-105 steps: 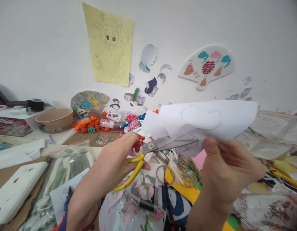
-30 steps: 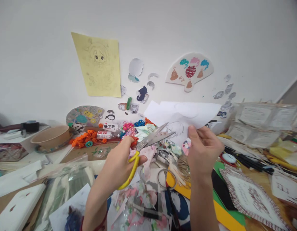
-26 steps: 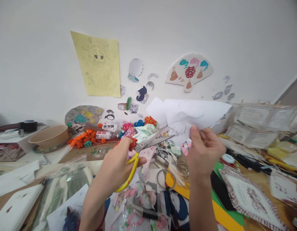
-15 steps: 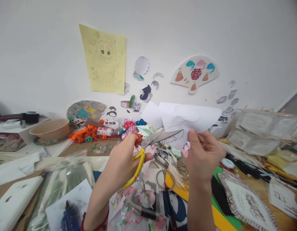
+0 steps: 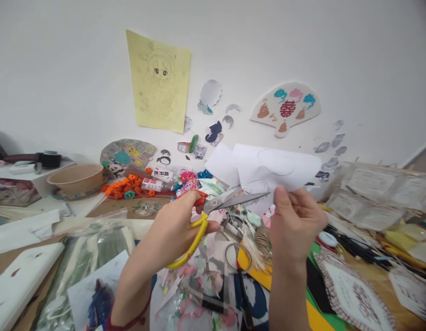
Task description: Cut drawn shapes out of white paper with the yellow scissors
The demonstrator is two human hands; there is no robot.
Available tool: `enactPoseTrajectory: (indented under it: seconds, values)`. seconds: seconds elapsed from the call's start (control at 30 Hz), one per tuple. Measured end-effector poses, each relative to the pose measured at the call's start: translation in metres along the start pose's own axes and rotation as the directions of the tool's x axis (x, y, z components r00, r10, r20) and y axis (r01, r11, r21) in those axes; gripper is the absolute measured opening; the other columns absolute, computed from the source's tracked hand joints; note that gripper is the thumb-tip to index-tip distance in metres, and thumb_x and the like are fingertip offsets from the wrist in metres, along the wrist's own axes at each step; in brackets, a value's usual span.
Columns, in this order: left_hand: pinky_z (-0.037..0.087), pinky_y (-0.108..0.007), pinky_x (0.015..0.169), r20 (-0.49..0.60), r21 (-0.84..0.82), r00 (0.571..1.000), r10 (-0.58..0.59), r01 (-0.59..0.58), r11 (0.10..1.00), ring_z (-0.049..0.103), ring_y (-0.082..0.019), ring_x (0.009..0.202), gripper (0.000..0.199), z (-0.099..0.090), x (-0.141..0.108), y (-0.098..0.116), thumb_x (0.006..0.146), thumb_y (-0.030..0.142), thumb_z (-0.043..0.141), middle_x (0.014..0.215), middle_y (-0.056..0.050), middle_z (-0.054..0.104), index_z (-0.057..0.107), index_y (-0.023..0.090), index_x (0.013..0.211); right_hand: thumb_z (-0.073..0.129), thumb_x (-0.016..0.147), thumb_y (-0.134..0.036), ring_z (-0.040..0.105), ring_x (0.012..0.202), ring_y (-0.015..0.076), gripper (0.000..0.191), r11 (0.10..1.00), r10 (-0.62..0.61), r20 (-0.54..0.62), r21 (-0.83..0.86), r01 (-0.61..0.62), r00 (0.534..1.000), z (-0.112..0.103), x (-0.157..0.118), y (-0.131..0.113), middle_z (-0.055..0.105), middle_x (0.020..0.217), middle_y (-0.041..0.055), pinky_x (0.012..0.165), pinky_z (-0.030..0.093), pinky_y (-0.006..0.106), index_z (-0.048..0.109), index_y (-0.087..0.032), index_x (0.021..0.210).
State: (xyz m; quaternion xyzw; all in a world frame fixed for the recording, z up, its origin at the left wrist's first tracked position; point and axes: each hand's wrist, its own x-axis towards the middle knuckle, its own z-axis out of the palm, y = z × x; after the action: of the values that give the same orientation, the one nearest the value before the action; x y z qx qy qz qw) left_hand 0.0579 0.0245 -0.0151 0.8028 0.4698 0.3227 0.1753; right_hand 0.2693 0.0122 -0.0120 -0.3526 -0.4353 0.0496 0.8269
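My left hand (image 5: 180, 220) is closed on a pair of scissors (image 5: 213, 205) with red and yellow handles. The blades are spread apart and point right, up against a white sheet of paper (image 5: 285, 163). A faint pencil-like drawing shows on the paper near the blades. My right hand (image 5: 297, 216) pinches the lower right edge of this sheet between thumb and fingers. The sheet is bent and held up above the cluttered table. Just where the blades meet the paper is hard to make out.
Below my hands lie a clear bag of paper scraps (image 5: 195, 299) and a second pair of scissors (image 5: 238, 257). Twine (image 5: 263, 241) lies beside my right wrist. Orange crocheted pieces (image 5: 128, 186), bottles (image 5: 157, 184) and a round tan bowl (image 5: 75, 179) stand at the back left.
The whole view has shifted a little, so most things appear further right. The scissors have tilted, with their blades now flatter. Both hands keep their holds.
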Motion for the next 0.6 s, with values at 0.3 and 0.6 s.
enactPoseTrajectory:
  seconds: [0.3, 0.6]
  values:
    - [0.037, -0.024, 0.054, -0.001, -0.367, 0.993, 0.121, -0.113, 0.923, 0.044, -0.012, 0.058, 0.024, -0.027, -0.02, -0.01, 0.083, 0.039, 0.065, 0.065, 0.003, 0.052, 0.052, 0.023, 0.071, 0.078, 0.074, -0.032, 0.066, 0.071, 0.0153, 0.018, 0.998, 0.021, -0.046, 0.06, -0.018, 0.999, -0.002, 0.007, 0.009, 0.071, 0.075, 0.0029, 0.07, 0.055, 0.029, 0.072, -0.016, 0.081]
    - [0.044, -0.026, 0.059, -0.463, -0.602, 0.886, -0.031, -0.289, 0.744, 0.054, -0.012, 0.064, 0.013, 0.02, -0.005, 0.049, 0.081, 0.027, 0.069, 0.086, -0.004, 0.07, 0.057, 0.021, 0.083, 0.078, 0.075, -0.034, 0.064, 0.063, 0.0141, 0.019, 0.998, 0.036, 0.063, 0.045, -0.039, 0.997, 0.009, -0.011, 0.0, 0.069, 0.07, 0.001, 0.067, 0.056, 0.028, 0.072, -0.017, 0.082]
